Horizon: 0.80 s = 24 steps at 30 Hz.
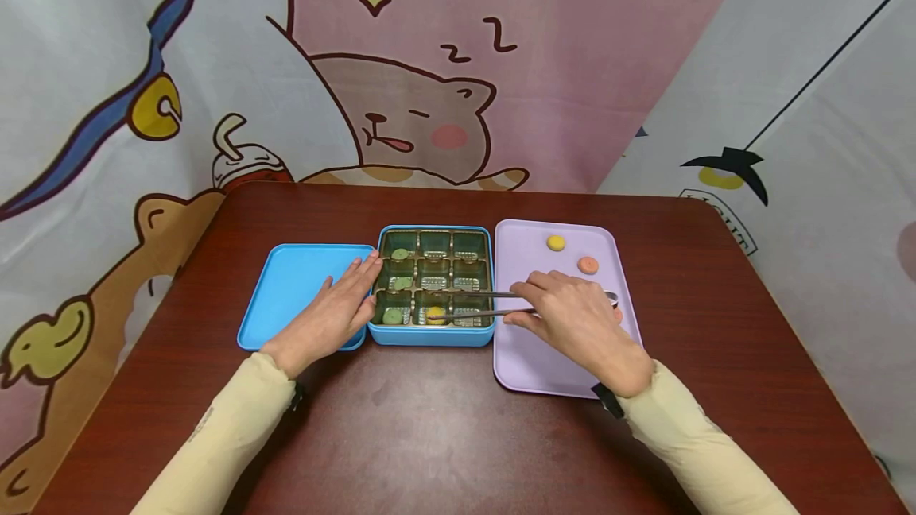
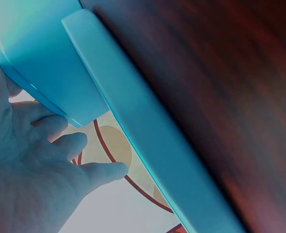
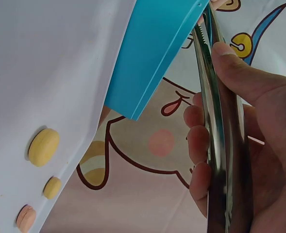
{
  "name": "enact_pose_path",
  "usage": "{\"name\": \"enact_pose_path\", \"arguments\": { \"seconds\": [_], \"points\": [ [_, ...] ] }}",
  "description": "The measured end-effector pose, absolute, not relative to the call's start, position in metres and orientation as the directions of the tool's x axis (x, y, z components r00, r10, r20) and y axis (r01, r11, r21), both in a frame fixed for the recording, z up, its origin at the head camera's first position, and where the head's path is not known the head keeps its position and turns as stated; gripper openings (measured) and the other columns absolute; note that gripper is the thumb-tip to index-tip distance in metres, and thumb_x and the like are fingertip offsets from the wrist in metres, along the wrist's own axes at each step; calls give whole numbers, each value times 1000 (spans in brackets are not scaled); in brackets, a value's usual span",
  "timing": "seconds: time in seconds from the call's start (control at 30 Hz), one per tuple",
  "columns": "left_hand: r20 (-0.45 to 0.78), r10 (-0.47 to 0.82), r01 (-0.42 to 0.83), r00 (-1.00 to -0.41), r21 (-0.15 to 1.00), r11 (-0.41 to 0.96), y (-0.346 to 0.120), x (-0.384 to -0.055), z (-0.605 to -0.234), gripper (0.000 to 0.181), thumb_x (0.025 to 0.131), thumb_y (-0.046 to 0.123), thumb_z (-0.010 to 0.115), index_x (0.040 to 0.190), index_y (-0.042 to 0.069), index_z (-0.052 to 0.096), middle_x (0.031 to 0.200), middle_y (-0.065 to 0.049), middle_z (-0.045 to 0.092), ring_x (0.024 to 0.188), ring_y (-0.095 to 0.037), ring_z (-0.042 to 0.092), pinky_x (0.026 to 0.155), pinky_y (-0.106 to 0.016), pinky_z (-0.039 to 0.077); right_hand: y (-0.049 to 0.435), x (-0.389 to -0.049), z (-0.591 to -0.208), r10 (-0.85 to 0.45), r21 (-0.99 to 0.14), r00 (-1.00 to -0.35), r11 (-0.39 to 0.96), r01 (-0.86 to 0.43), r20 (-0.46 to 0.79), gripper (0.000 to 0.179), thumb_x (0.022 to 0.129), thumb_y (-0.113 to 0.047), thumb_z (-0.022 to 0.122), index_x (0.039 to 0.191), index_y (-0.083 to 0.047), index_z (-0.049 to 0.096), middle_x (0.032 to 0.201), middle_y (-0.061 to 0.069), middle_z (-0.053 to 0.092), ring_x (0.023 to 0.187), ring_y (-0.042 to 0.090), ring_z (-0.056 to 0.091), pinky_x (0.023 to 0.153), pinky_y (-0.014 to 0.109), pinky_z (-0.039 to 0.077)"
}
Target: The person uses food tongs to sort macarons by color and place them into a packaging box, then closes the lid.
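My right hand [image 1: 576, 320] grips metal tongs [image 1: 487, 313] over the blue box [image 1: 429, 336], fingers and thumb wrapped round both arms in the right wrist view. The tong tips reach the front middle compartment, where a yellow macaron [image 1: 435, 311] lies; one arm overlaps it. Three green macarons [image 1: 393, 315] fill the left column of the box's gold divided insert [image 1: 434, 269]. My left hand [image 1: 332, 312] rests against the box's left wall with fingers extended, above the blue lid [image 1: 308, 284].
Right of the box lies a lilac tray [image 1: 518, 368]. On it are a yellow macaron [image 1: 556, 242] and a pink macaron [image 1: 588, 265]; the right wrist view shows another yellow macaron [image 3: 43, 147]. A printed cloth [image 1: 572, 62] hangs behind the brown table [image 1: 429, 435].
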<state>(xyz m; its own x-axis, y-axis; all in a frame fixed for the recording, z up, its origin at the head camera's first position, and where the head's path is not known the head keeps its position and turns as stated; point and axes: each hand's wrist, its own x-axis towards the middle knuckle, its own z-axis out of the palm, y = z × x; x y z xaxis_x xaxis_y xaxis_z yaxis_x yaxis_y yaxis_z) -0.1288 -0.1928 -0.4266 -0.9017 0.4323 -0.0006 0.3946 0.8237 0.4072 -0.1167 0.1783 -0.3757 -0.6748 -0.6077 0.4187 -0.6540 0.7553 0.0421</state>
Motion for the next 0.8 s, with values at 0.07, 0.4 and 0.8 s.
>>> {"name": "enact_pose_path", "arguments": {
  "seconds": [0.07,0.4,0.8],
  "points": [
    [1,432,395,-902,406,824,-193,-129,-427,63,112,28,43,166,8,19,173,-9,13,158,-37,15,117,-72,18,181,-116,-376,-597,39,-677,762,-647,430,39,80,-44,88,102,-15,77,82,-4,67,67,17,63,50,37,48],
    [6,436,402,-900,401,823,-193,-128,-427,63,112,28,44,166,8,19,173,-9,13,157,-37,15,117,-73,18,208,-113,-376,-538,-33,-686,775,-632,490,43,78,-46,87,104,-13,78,84,-4,68,66,11,61,48,33,47],
    [7,438,404,-899,400,823,-194,-129,-427,63,112,28,43,166,8,19,173,-8,12,157,-37,16,117,-72,19,246,-100,-381,-430,-110,-747,827,-551,507,44,75,-38,92,107,-11,79,93,2,73,64,13,60,47,34,46]
  ]
}}
